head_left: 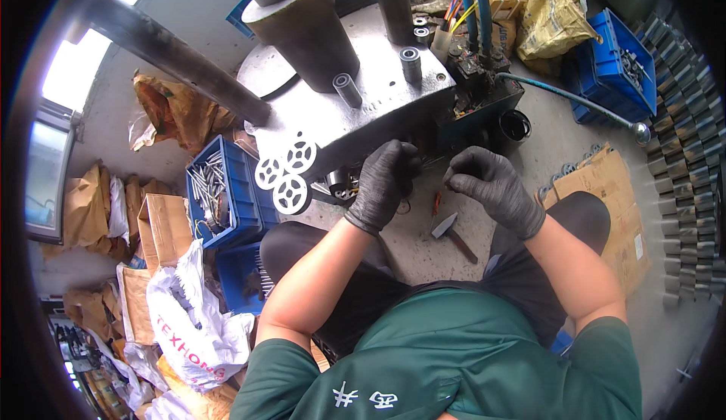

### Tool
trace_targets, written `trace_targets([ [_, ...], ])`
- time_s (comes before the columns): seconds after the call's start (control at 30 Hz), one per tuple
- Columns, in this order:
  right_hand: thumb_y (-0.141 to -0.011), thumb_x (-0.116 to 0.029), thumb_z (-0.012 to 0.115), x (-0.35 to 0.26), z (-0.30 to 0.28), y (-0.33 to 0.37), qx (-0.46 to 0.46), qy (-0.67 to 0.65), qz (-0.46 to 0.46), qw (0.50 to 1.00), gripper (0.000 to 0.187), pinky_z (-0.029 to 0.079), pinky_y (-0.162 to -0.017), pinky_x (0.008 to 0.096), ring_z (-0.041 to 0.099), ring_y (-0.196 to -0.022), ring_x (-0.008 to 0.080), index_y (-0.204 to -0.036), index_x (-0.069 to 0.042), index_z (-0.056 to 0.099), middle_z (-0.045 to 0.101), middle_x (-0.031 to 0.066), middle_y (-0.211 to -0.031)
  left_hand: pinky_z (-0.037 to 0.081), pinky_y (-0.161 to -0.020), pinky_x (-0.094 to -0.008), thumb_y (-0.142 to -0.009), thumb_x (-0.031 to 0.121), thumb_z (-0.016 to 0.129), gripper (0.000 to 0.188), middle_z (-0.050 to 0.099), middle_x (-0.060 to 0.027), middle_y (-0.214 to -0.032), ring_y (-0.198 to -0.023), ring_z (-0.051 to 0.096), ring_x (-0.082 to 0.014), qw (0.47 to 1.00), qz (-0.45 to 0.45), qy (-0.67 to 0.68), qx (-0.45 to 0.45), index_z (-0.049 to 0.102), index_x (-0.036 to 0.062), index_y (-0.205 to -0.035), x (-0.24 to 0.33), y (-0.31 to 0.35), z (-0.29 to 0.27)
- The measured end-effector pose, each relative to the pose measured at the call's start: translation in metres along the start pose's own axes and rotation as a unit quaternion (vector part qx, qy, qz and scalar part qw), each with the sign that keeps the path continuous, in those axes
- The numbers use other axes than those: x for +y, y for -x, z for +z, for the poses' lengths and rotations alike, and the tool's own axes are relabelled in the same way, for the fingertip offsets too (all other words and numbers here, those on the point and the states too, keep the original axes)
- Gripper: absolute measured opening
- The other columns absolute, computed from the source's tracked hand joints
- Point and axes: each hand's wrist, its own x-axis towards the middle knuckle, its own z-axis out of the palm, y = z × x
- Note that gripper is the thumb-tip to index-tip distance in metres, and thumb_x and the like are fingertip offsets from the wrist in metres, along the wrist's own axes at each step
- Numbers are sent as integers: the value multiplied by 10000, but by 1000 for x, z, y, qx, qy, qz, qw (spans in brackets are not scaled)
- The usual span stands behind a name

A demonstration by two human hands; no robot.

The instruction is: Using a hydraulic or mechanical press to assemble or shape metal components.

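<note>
Both of my hands wear dark grey gloves and are held apart in front of the machine's edge, above the floor. My left hand (386, 184) is closed, its fingers curled away from me; whatever it may hold is hidden. My right hand (491, 187) is closed too, thumb and fingertips bent together toward the left hand, with nothing I can make out between them. On the floor below lie a hammer (448, 227) with a wooden handle and a small red item (437, 202). Spoked metal wheels (290, 193) sit left of my left hand, by the machine table (355, 121).
Stacked bearings (411, 65) and a metal tube (346, 89) stand on the machine table beside a thick cylinder (299, 34). Blue crates (240, 193) of metal parts are at left, another crate (616, 65) at far right. Flattened cardboard (612, 208) and stacked metal pieces (684, 170) lie right.
</note>
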Motion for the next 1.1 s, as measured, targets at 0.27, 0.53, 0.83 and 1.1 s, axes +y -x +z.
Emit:
trace_targets([
  [0.27, -961, -92, 681, -19, 1, -19, -8, 178, 19, 984, 162, 557, -806, 307, 676, -892, 121, -1100, -10, 674, 712, 98, -942, 569, -702, -329, -925, 126, 667, 256, 674, -102, -902, -764, 674, -206, 997, 65, -44, 4, 628, 9, -1150, 15, 2, 5],
  [0.53, -884, -151, 728, -60, 54, -130, -46, 438, -282, 852, 225, 547, -851, 427, 671, -923, 371, -1068, -34, 672, 697, 165, -1014, 540, -908, -338, -869, 56, 709, 272, 673, -101, -1019, -996, 654, -192, 896, 172, -408, 32, 636, 22, -1129, -22, -23, -10],
  [0.83, -840, -220, 731, -21, 94, -211, 13, 650, -320, 689, 334, 495, -974, 488, 633, -1111, 376, -1157, -128, 679, 681, 133, -1192, 519, -915, -488, -887, 329, 693, 248, 658, -183, -1104, -1048, 665, -372, 625, 237, -732, -131, 727, 95, -962, -23, -5, 14],
  [1.1, -804, -158, 787, -21, 82, -212, 66, 517, -326, 789, 157, 499, -937, 438, 637, -1052, 319, -936, -102, 725, 685, 125, -1053, 503, -925, -491, -890, 358, 691, 270, 653, -185, -1117, -1053, 652, -382, 618, 209, -740, -161, 724, 110, -992, -28, -7, 12],
])
